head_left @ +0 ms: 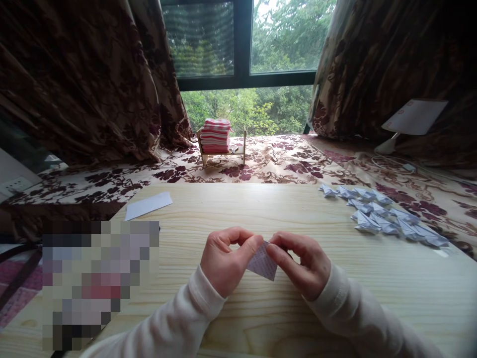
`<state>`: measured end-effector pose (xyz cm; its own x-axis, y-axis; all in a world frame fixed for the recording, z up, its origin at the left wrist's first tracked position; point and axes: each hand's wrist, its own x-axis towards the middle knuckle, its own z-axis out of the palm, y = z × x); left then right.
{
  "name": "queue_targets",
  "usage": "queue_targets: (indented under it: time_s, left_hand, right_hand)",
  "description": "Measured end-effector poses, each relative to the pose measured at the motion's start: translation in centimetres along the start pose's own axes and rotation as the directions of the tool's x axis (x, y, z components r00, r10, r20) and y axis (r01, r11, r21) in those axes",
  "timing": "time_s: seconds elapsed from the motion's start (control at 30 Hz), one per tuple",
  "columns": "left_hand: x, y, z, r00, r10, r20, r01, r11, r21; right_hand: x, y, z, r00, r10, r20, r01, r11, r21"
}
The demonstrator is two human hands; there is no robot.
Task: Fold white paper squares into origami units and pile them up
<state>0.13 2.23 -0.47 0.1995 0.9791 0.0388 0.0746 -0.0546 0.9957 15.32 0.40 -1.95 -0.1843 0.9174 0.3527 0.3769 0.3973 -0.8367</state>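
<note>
Between my two hands is a small folded piece of paper, pale with faint print on it, its lower edge ending in a point. My left hand pinches its upper left part between thumb and forefinger. On the other side, my right hand grips the upper right edge, thumb in front. The fingers cover the paper's top edge. Both hands are held just above the wooden table. Off to the right lie several folded paper pieces in loose rows.
A flat white paper strip lies at the table's far left. A pixelated patch hides the near left. Behind the table, a patterned cloth bears a small wooden rack with pink-striped folded cloths and, further right, a lamp.
</note>
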Motion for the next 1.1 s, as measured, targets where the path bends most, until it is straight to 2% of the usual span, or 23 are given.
queue_targets:
  time_s: [0.07, 0.13, 0.2, 0.33, 0.5, 0.77, 0.93, 1.1]
  left_hand:
    - [0.3, -0.2, -0.2, 0.992, -0.107, 0.061, 0.115, 0.982, -0.147]
    - [0.6, -0.3, -0.4, 0.981, -0.142, 0.132, 0.167, 0.966, -0.198]
    - [0.7, -0.2, -0.7, 0.982, -0.099, 0.159, 0.117, 0.987, -0.107]
    - [0.8, 0.3, -1.1, 0.995, 0.026, 0.101, -0.043, 0.985, 0.169]
    - [0.6, 0.6, -0.9, 0.988, 0.077, 0.135, -0.113, 0.952, 0.283]
    - [-0.1, 1.0, -0.7, 0.974, 0.094, 0.207, -0.159, 0.933, 0.324]
    - [0.0, 1.0, -0.7, 0.989, 0.065, 0.133, -0.108, 0.932, 0.346]
    - [0.4, 0.7, -1.2, 0.985, 0.009, 0.169, -0.049, 0.971, 0.232]
  right_hand:
    - [0.0, 0.1, -0.1, 1.000, -0.008, 0.004, 0.008, 1.000, 0.018]
    - [0.1, 0.4, -0.2, 1.000, -0.021, 0.014, 0.021, 0.999, 0.031]
    - [0.1, 0.6, -0.2, 0.999, -0.028, 0.030, 0.027, 0.999, 0.036]
    - [0.2, 0.9, -0.1, 0.999, 0.007, 0.035, -0.008, 0.999, 0.034]
    - [0.4, 1.1, -0.2, 0.999, 0.028, 0.019, -0.028, 0.999, 0.043]
    - [0.6, 1.6, -0.2, 0.995, 0.036, 0.097, -0.049, 0.990, 0.132]
    - [0.5, 1.0, -0.4, 0.998, -0.053, 0.030, 0.051, 0.998, 0.044]
    - [0.5, 1.1, -0.6, 0.998, -0.060, 0.013, 0.060, 0.998, -0.025]
